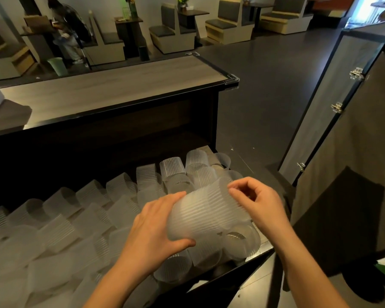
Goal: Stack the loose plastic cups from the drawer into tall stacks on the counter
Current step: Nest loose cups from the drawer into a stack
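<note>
At the drawer's [261, 248] right end, we are holding a short stack of ribbed plastic cups [207, 212] sideways, our left hand [156, 227] wrapping its side and our right hand [260, 201] pinching its rim. Loose cups [76, 218] are crowding the drawer, and the wooden counter [120, 85] beyond is showing no stacks yet.

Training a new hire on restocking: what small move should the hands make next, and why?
Probably lift the nested cups toward the counter. The left hand and right hand hold them sideways above the drawer of loose cups, and the counter lies just behind it.
</note>
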A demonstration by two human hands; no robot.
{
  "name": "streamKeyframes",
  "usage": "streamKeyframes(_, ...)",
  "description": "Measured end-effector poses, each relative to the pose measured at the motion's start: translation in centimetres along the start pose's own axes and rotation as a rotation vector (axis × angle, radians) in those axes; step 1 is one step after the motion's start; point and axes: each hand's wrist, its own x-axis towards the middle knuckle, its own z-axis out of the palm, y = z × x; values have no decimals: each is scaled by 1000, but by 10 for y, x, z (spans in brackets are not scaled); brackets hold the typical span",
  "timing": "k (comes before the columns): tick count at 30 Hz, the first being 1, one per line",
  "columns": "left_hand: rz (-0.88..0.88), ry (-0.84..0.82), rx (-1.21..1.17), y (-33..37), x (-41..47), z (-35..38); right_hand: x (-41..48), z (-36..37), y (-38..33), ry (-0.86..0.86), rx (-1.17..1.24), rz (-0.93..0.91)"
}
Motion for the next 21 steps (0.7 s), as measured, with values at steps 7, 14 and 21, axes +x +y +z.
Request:
streamKeyframes(7,-9,-4,-11,5,-1,-2,-3,3,11,8,-85,-126)
streamKeyframes(14,-27,-3,-16,-1,-5,-2,34,-35,79,121,-380,260)
streamKeyframes(21,-51,8,-20,0,-8,-4,52,-26,116,-17,-516,544)
